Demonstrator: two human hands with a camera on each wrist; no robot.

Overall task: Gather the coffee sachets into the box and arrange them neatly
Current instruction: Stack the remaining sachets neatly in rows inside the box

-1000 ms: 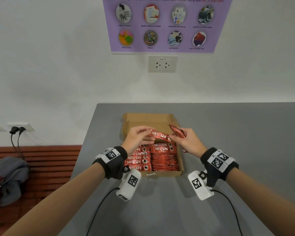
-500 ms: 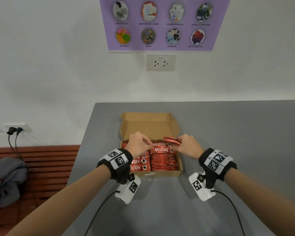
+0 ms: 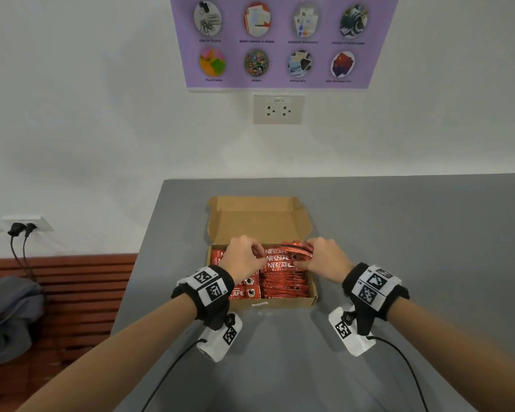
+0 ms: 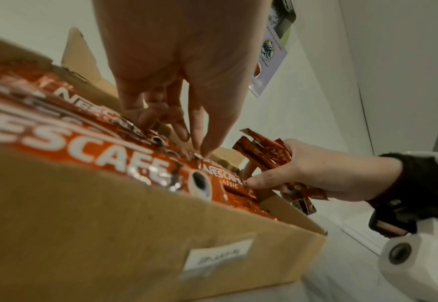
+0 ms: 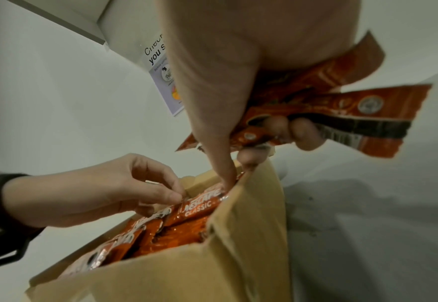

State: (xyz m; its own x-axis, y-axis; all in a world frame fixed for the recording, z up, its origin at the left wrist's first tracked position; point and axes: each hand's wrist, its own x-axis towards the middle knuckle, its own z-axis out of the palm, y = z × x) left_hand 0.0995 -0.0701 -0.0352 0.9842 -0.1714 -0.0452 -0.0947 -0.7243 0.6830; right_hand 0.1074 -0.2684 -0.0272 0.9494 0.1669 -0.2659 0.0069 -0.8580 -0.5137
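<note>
My right hand (image 3: 324, 260) grips spare sachets (image 5: 341, 114); the top sachet (image 3: 277, 266) lies crosswise at frame centre, my left hand (image 3: 244, 257) pinching its end.

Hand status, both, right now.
Left hand: pinching the top sachet in the box.
Right hand: gripping a bundle of sachets, thumb pressing into the box.

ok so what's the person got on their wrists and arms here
Both forearms are bare, no sleeves. Each wrist carries a black fabric band with white square-patterned marker tags. Under each wrist hangs a white camera block, also tagged, with a thin black cable trailing back toward the body.
</note>
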